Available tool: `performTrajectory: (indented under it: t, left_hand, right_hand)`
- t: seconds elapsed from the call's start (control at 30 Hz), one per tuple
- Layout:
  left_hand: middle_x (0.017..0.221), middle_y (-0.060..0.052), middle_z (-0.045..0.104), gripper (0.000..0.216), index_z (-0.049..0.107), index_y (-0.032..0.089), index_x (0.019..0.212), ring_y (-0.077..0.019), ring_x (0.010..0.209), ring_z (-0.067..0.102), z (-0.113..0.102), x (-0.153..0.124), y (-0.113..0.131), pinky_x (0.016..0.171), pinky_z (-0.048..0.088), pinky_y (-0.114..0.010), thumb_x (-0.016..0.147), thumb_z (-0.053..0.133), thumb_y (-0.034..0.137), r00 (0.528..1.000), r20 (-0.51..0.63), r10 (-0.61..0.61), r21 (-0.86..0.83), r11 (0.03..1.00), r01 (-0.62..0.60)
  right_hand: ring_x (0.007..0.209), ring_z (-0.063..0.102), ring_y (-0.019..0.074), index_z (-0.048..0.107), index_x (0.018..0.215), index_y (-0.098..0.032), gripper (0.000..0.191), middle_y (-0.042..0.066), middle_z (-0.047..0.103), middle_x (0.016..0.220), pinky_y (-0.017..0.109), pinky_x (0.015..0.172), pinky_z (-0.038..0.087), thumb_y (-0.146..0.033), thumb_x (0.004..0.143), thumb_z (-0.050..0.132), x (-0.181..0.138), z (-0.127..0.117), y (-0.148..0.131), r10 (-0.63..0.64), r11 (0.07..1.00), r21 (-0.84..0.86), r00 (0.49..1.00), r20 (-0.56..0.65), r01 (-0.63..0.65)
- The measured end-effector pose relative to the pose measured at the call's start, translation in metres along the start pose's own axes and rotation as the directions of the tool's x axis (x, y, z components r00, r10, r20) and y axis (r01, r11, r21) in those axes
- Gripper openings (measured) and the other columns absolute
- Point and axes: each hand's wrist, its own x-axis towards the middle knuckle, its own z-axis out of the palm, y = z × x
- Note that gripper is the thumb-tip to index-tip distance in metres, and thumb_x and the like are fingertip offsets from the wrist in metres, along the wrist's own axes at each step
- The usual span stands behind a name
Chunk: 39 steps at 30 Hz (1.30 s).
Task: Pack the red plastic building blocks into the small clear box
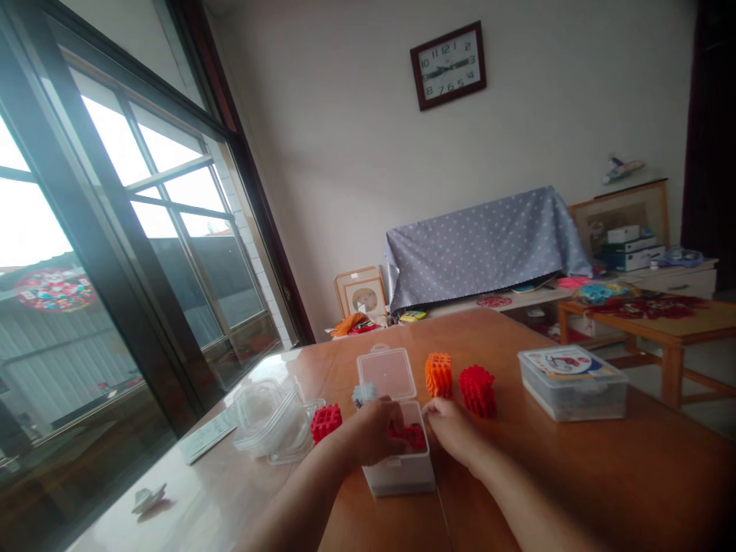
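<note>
Open box at lower centre of the frame, red pieces inside it, directly under and just right of the left hand's fingertips; that hand is the nearer. Visible red runs roughly crosswise, its left end hidden, so full long axis unclear. Left fingers curl down over the near-left part of the box; cannot tell whether they grasp a piece. Right hand sits bent-fingered at the right rim; grip on it unclear. Box: translucent, smooth plastic, rounded corners, lid tipped back. Around it, chunky, notched blocks: red left, orange and red right. Table: glossy brown, wood-like.
</note>
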Motion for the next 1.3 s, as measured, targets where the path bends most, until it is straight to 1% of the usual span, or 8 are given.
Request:
performTrajectory:
  t: [0.1,0.23,0.43,0.63,0.77,0.97,1.13,1.3]
  left_hand:
    - [0.091,-0.002,0.072,0.013,0.072,0.019,0.086,-0.0171,0.079,0.064,-0.001,-0.001,0.003,0.067,0.046,-0.024,0.074,0.071,0.023,0.999,0.039,-0.005,-0.033,0.999,0.006]
    - [0.089,-0.001,0.076,0.024,0.075,0.021,0.09,-0.0183,0.081,0.068,-0.003,-0.003,0.005,0.071,0.049,-0.026,0.075,0.058,0.013,1.0,0.029,-0.008,-0.046,0.999,0.01]
    - [0.087,0.001,0.079,0.031,0.078,0.023,0.093,-0.0178,0.08,0.069,0.0,0.0,0.0,0.073,0.05,-0.025,0.078,0.053,0.011,0.982,0.182,0.044,-0.08,0.996,-0.03]
    - [0.082,0.0,0.078,0.032,0.079,0.022,0.094,-0.0185,0.078,0.068,0.001,-0.001,0.004,0.071,0.05,-0.025,0.079,0.053,0.011,0.995,0.099,0.03,-0.047,0.999,-0.026]
    - [0.092,-0.002,0.076,0.035,0.077,0.021,0.099,-0.0181,0.083,0.068,-0.018,-0.012,0.006,0.075,0.052,-0.027,0.078,0.051,0.01,0.997,-0.07,0.016,-0.069,0.997,-0.02]
    - [0.109,-0.004,0.075,0.034,0.071,0.022,0.103,-0.0197,0.1,0.067,-0.074,-0.045,-0.019,0.095,0.053,-0.033,0.078,0.052,0.01,0.944,-0.318,-0.085,-0.116,0.992,0.05]
    - [0.121,-0.006,0.071,0.034,0.068,0.023,0.112,-0.0233,0.112,0.065,-0.102,-0.076,-0.043,0.101,0.051,-0.038,0.079,0.064,0.018,0.954,-0.266,-0.142,-0.085,0.989,0.123]
    - [0.128,-0.007,0.068,0.049,0.065,0.024,0.122,-0.0257,0.12,0.063,-0.1,-0.092,-0.057,0.106,0.049,-0.04,0.073,0.071,0.019,0.967,-0.171,-0.19,-0.073,0.981,0.18]
  right_hand:
    - [0.063,0.061,0.0162,0.067,0.083,-0.018,0.016,0.0,0.066,0.065,0.025,0.057,0.038,-0.02,0.08,0.05,0.0,0.001,0.001,0.01,1.0,0.015,1.0,0.011,-0.01]
    - [0.062,0.062,0.0161,0.064,0.08,-0.019,0.015,0.0,0.065,0.063,0.025,0.057,0.039,-0.021,0.082,0.049,0.0,0.002,0.001,0.007,0.999,0.034,1.0,0.02,-0.008]
    - [0.06,0.06,0.0154,0.064,0.081,-0.02,0.014,-0.001,0.064,0.062,0.025,0.057,0.039,-0.022,0.083,0.05,0.002,0.002,0.004,0.012,1.0,0.027,0.999,0.03,-0.013]
    - [0.059,0.061,0.0157,0.065,0.085,-0.02,0.016,-0.001,0.064,0.062,0.025,0.057,0.038,-0.021,0.083,0.049,0.002,0.002,0.006,0.011,1.0,0.027,0.999,0.038,-0.012]
    - [0.058,0.061,0.0163,0.065,0.086,-0.02,0.018,-0.002,0.062,0.058,0.025,0.057,0.038,-0.024,0.085,0.047,0.0,0.002,0.007,0.009,0.999,0.039,0.999,0.049,-0.011]
    - [0.059,0.06,0.0162,0.064,0.083,-0.02,0.015,-0.001,0.063,0.059,0.025,0.055,0.037,-0.027,0.084,0.05,0.003,0.004,0.014,0.006,0.999,0.031,0.998,0.07,-0.008]
    - [0.059,0.06,0.0165,0.063,0.083,-0.02,0.016,-0.001,0.062,0.06,0.026,0.056,0.038,-0.028,0.083,0.049,0.005,0.005,0.017,-0.005,1.0,0.029,0.996,0.091,0.003]
    - [0.058,0.058,0.0173,0.062,0.083,-0.021,0.016,-0.002,0.06,0.058,0.027,0.056,0.037,-0.033,0.083,0.051,0.003,0.004,0.016,0.001,0.999,0.033,0.995,0.098,-0.004]
